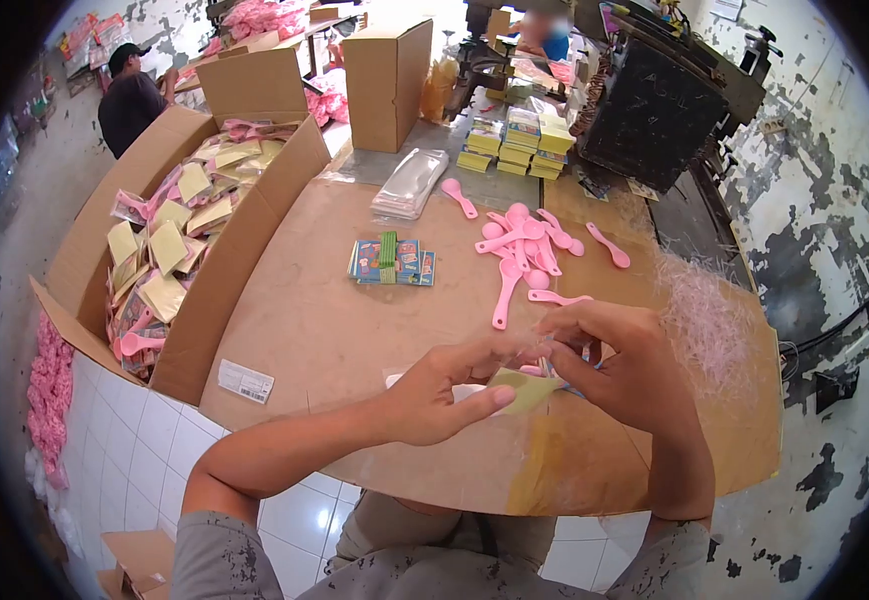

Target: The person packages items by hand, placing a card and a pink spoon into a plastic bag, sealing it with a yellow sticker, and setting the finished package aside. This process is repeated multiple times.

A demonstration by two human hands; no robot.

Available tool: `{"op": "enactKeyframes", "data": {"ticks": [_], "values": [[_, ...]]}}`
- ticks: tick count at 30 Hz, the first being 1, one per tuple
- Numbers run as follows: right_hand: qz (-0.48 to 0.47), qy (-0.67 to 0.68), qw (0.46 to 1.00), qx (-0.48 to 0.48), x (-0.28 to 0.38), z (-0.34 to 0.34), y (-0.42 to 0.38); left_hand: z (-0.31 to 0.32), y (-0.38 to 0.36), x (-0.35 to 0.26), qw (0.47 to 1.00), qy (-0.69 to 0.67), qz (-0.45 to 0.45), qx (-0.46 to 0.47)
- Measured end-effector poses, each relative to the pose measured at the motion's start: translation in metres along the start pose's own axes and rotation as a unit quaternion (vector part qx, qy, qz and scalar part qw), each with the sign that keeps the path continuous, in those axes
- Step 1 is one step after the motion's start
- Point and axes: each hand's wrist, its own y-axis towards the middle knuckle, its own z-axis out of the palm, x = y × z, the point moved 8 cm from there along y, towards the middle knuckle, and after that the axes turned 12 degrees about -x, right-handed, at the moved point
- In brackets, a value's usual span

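Note:
My left hand [459,390] pinches a pale yellow card packet [526,393] over the front of the cardboard-covered table. Close to its right edge, my right hand [609,355] has thumb and fingers pressed together on what looks like clear plastic. Part of something white shows behind my left hand. Just beyond the hands lies a heap of pink spoons [522,237]. A banded bundle of printed cards [390,261] rests left of the spoons, with a stack of clear plastic bags [411,184] behind it.
An open carton [246,245] full of packed packets stands at the left. Card stacks [519,140], a closed box [384,88] and a dark machine [649,105] are at the back. Plastic shreds [709,325] lie right. People [134,100] are in the background.

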Motion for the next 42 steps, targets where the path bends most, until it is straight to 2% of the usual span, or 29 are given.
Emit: {"op": "enactKeyframes", "data": {"ticks": [3,10,13,15,16,19,21,28,31,33,34,35,36,37,39,42], "values": [[0.005,0.033,0.999,0.016,-0.006,0.008,-0.001,-0.004,0.003,0.013,0.997,-0.025,-0.042,-0.062],[-0.008,0.079,0.997,0.009,-0.018,0.021,-0.002,-0.009,0.004,0.022,0.996,-0.024,-0.071,-0.051],[-0.015,0.070,0.996,-0.058,-0.025,0.015,-0.001,-0.013,0.003,0.030,0.992,-0.050,-0.096,-0.071],[-0.082,0.031,0.988,-0.126,-0.018,0.011,0.000,-0.015,0.003,0.032,0.985,-0.066,-0.126,-0.098],[-0.114,0.011,0.980,-0.159,-0.015,0.008,-0.001,-0.015,0.004,0.030,0.985,-0.056,-0.122,-0.109],[-0.257,-0.122,0.946,-0.157,0.002,0.014,-0.006,-0.018,0.005,0.024,0.987,-0.012,-0.084,-0.134],[-0.271,-0.163,0.937,-0.149,0.006,0.023,-0.009,-0.019,0.003,0.024,0.989,0.038,-0.029,-0.137],[-0.338,-0.321,0.878,-0.106,0.009,0.050,-0.017,-0.015,0.000,0.009,0.964,0.234,0.048,-0.114],[-0.269,-0.315,0.899,-0.143,-0.011,0.030,-0.003,-0.009,0.000,0.014,0.961,0.257,0.046,-0.091],[-0.093,-0.140,0.976,-0.138,-0.035,-0.007,0.014,-0.007,0.000,0.017,0.972,0.220,0.016,-0.074],[-0.003,-0.053,0.989,-0.135,-0.047,-0.030,0.013,-0.009,0.001,0.022,0.979,0.186,-0.015,-0.077],[0.082,0.069,0.991,-0.074,-0.057,-0.046,0.003,-0.012,0.001,0.026,0.984,0.152,-0.048,-0.081],[0.164,0.192,0.968,-0.012,-0.069,-0.063,-0.012,-0.014,0.000,0.030,0.986,0.118,-0.081,-0.087],[0.096,0.281,0.953,0.052,-0.081,-0.091,-0.026,-0.016,0.002,0.028,0.986,0.109,-0.081,-0.094],[0.069,0.305,0.948,0.059,-0.129,-0.139,-0.046,-0.022,0.005,0.022,0.986,0.096,-0.081,-0.111],[0.195,0.101,0.970,-0.107,-0.208,-0.194,-0.060,-0.020,0.005,0.022,0.987,0.086,-0.087,-0.106]]}}
